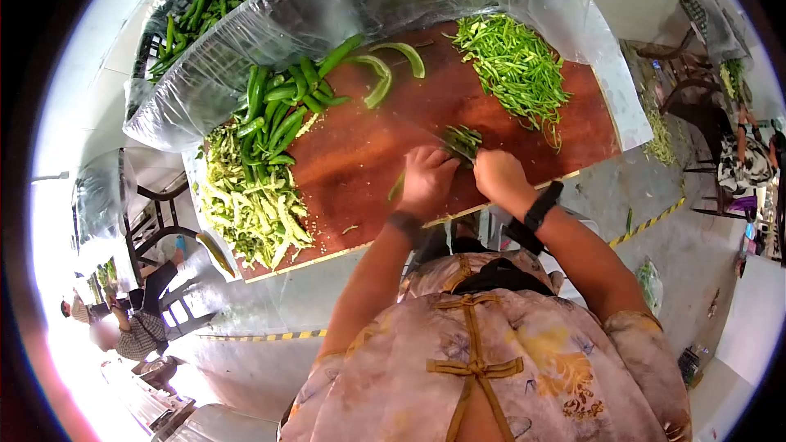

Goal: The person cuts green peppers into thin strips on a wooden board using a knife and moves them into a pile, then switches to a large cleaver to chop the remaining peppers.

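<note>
I am curling my right hand [501, 178] around the hidden handle of a knife [458, 147]. I seem to be cutting green chili peppers; cut green pieces [465, 135] are lying by the blade on the brown board [352, 155], and whole peppers [278, 106] are sitting toward the left. I think the next cut is needing my left hand [427, 182] tucked back, safe from the edge. Its fingers are bending close together, but I cannot tell if they are holding anything. The blade is looking blurry.
</note>
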Tool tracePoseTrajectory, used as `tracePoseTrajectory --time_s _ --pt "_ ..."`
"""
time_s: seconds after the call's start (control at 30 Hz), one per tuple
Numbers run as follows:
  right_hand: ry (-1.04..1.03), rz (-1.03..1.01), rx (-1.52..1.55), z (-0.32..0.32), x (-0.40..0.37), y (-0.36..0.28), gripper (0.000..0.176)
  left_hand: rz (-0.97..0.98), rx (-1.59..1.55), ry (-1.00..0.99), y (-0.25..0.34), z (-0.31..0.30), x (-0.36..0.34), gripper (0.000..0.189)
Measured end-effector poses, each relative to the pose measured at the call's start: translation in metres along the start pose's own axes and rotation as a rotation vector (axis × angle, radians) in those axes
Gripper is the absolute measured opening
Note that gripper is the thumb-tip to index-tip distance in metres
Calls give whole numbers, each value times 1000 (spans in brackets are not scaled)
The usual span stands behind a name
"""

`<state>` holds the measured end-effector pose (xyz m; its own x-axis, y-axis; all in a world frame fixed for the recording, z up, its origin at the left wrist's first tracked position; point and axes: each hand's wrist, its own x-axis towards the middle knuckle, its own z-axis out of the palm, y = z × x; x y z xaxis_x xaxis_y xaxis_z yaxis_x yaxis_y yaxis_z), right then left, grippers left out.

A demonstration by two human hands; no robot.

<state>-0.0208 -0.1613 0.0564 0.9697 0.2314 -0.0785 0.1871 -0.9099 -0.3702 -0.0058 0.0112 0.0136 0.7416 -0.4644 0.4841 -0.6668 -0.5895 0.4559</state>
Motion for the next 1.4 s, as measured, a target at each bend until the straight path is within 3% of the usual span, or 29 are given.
tracePoseTrajectory --time_s 0.13,0.3,0.73,0.9,1.1,1.13,1.3,1.4 --pt "-27 66 -10 0 10 1 20 -17 -20 17 -3 6 -3 15" --pt "22 32 62 -14 -35 1 20 -36 -54 87 0 8 -5 11" --pt "-199 35 23 -15 -36 0 23 -66 -35 17 2 -1 1 7" --pt "-3 1 85 6 9 -16 26 -1 -38 -69 -12 7 -8 5" --pt "132 3 82 4 2 13 25 48 -101 -43 -12 5 -7 14" --pt "125 77 73 0 -1 15 22 57 -36 -41 -3 -7 -2 18" --pt "51 68 91 -17 -38 9 21 52 85 7 8 -20 -5 23" --pt "28 38 72 -13 -50 9 17 -67 49 -31 3 -12 -10 24"
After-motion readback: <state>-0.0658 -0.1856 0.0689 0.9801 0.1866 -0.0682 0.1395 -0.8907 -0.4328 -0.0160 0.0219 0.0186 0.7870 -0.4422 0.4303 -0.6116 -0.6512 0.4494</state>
